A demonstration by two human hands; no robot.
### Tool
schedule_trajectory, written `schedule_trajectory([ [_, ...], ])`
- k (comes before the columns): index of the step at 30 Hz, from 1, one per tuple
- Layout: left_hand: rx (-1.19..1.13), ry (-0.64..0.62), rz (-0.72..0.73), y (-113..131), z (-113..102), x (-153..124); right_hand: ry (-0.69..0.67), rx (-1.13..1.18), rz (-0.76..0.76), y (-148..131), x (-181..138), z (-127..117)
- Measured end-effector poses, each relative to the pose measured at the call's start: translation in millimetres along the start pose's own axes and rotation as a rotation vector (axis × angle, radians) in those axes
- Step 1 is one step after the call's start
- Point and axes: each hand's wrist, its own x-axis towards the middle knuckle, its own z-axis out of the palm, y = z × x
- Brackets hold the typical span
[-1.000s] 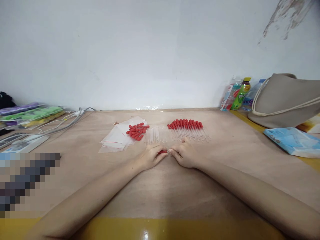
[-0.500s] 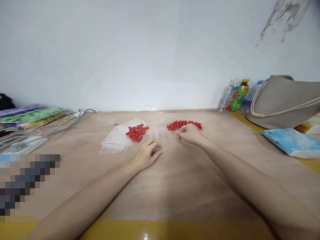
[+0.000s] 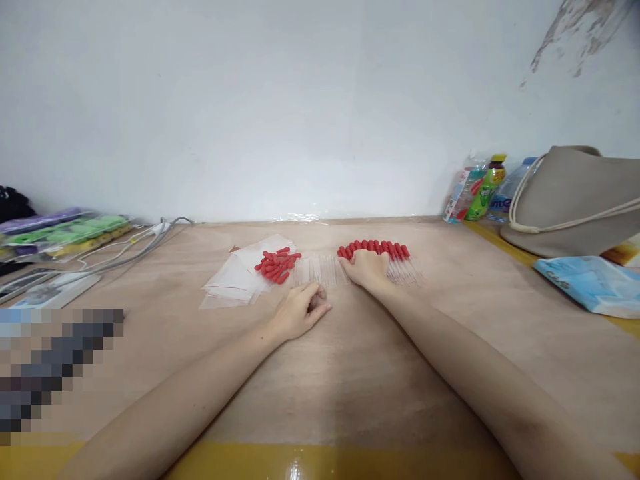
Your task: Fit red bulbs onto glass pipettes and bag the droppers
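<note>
At centre frame, flat clear zip bags [image 3: 227, 283] lie on the surface [image 3: 350, 373] with nothing visible inside, loose red bulbs [image 3: 277, 263] spilling over their right edge beside bare glass tubes [image 3: 320, 269]. The right hand [image 3: 367, 267] rests palm down, its grip open, on the row of red-capped droppers [image 3: 403, 259], while the left hand [image 3: 300, 310] sits loosely curled just below the tubes, and whether it holds anything cannot be told. Half a second earlier the right hand pinched at the row's left end; it now lies flat over it.
</note>
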Motion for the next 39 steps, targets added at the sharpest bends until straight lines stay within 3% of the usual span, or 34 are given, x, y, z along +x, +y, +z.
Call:
schedule_trajectory([
  [5, 0.006, -0.015, -0.007, -2, 2, 0, -0.034, -0.012, -0.104, -5, -8, -2],
  [16, 0.003, -0.025, 0.009, -2, 1, 1, -0.071, -0.085, -0.122, -23, -11, 0],
  [19, 0.003, -0.002, 0.028, 0, 1, 1, -0.020, -0.090, -0.135, -21, -22, -1],
  [23, 0.108, 0.146, 0.033, 2, -1, -1, 0.192, -0.080, -0.274, -5, -46, 1],
  [26, 0.219, 0.236, -0.022, -6, -9, 0, 0.266, 0.006, -0.379, 16, -65, 3],
  [32, 0.483, 0.368, -0.316, -48, -39, 18, 0.197, 0.274, -0.420, 47, -83, -1],
  [35, 0.565, 0.357, -0.420, -65, -48, 25, 0.206, 0.298, -0.457, 48, -84, -2],
  [39, 0.563, 0.316, -0.455, -77, -47, 26, 0.236, 0.270, -0.493, 43, -82, -3],
])
